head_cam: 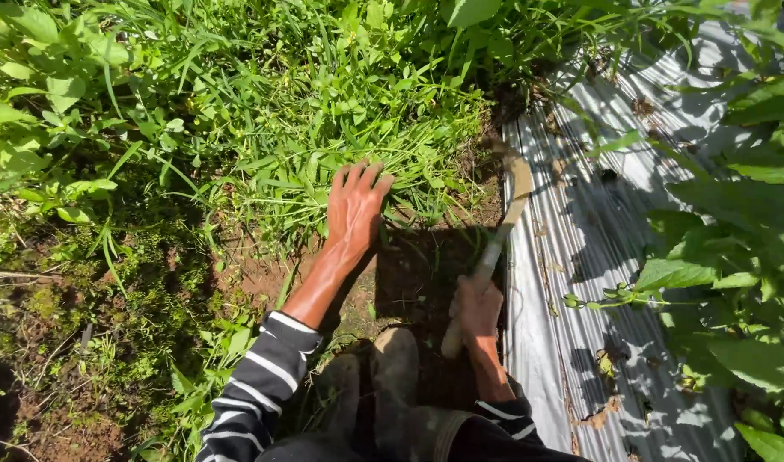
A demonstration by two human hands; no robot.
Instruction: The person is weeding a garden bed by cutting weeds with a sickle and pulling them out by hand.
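Mostly the head view is filled by weeds (pixel 238 111), a thick green mat of grass blades and broad leaves running across the upper left and middle. Along the right lies a strip of silver plastic sheet (pixel 580 257), striped with shadow and dotted with dry leaf scraps, and leafy plants (pixel 734 257) overhang its far edge. Between weeds and sheet sits a patch of bare reddish soil (pixel 255 274), partly shaded, with mossy ground off to the lower left.

At the bottom middle a muddy boot (pixel 396 368) points up the picture, on the soil. A striped sleeve (pixel 259 385), dark with white bands, covers the person's left forearm.

The left hand (pixel 355 210) is stretched forward, palm down, fingers spread and laid on the grass at the edge of the weeds; whether it grips any blades cannot be told. The right hand (pixel 478 306) is closed in a fist around the pale handle of a sickle (pixel 503 222). The sickle rises from the fist, its curved blade arching up and left just beside the sheet's edge, tip near the weeds.
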